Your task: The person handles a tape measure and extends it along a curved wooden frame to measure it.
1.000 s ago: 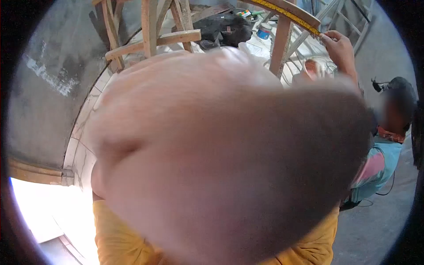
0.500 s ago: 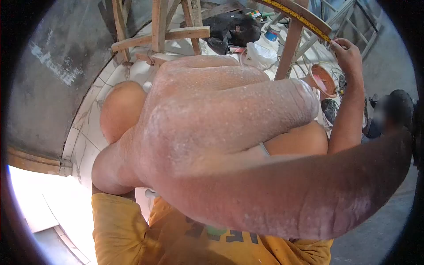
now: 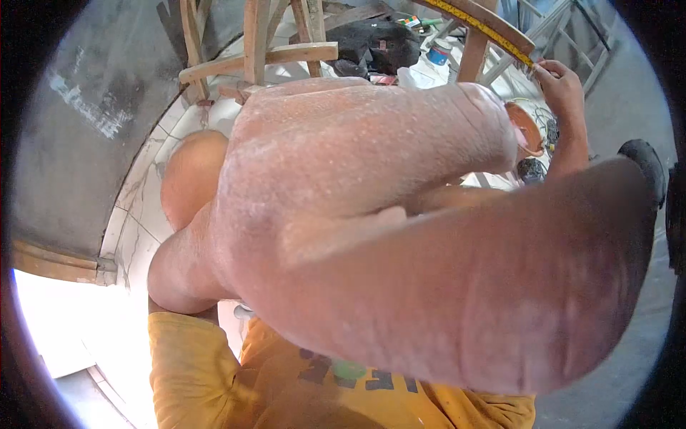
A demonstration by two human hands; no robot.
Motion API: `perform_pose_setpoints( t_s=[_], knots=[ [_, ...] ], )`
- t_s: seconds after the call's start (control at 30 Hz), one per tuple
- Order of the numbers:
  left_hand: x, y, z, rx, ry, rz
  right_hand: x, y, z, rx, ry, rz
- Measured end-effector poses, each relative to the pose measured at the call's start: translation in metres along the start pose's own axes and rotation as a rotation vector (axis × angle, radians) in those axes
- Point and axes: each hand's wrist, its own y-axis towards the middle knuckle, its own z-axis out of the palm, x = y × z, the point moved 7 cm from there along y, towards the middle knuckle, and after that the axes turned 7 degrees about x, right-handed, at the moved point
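Observation:
Very near the camera, my left hand (image 3: pixel 343 186) fills the middle of the view, dusted with pale powder. Its thumb stretches to the right, apart from the index finger, and nothing shows between them. At the upper right, my right hand (image 3: pixel 564 89) pinches a yellow tape measure (image 3: pixel 493 37) near the end of a wooden board (image 3: pixel 504 25). The tape runs along the board's edge. Much of the scene behind my left hand is hidden.
A wooden trestle (image 3: pixel 255 50) stands at the upper left by a grey wall (image 3: pixel 64 157). Behind are a dark bag (image 3: pixel 386 46), a paint can (image 3: pixel 439 52) and a metal ladder (image 3: pixel 564 43). An orange-brown bucket (image 3: pixel 527 129) sits right of centre.
My left hand has shifted slightly upward and its thumb has swung up, hiding more of the right forearm and the person at the right. My right hand stays at the tape.

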Motion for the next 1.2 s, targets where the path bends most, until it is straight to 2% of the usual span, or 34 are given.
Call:
perform_pose_setpoints(
  t_s=[0.07,0.13,0.17,0.27,0.47,0.7,0.8,1.1,1.2],
  knots=[
    [0.006,0.012,-0.006,-0.002,0.013,-0.004,-0.001,-0.001,0.000,-0.024,-0.013,0.001],
    [-0.009,0.036,0.004,0.445,0.138,0.492,-0.007,0.001,0.002,-0.017,-0.006,0.013],
    [-0.012,0.034,-0.018,0.043,-0.277,0.276,-0.008,0.001,0.002,-0.007,0.001,0.025],
    [-0.003,0.036,-0.021,-0.069,-0.369,0.350,-0.006,-0.001,0.001,-0.015,-0.019,0.009],
    [-0.001,0.036,-0.022,-0.162,-0.443,0.189,-0.009,-0.003,0.003,0.058,-0.004,0.081],
    [-0.007,0.037,-0.030,-0.149,-0.281,0.219,0.013,-0.019,-0.010,-0.017,-0.040,0.086],
    [-0.003,0.033,-0.027,-0.254,-0.280,0.260,0.012,-0.018,-0.008,0.004,-0.034,0.102],
    [-0.004,0.037,-0.021,-0.160,-0.314,0.289,0.010,-0.018,-0.006,-0.002,-0.001,0.081],
    [-0.006,0.038,-0.018,-0.109,-0.325,0.241,0.009,-0.017,-0.006,0.002,-0.011,0.073]
  ],
)
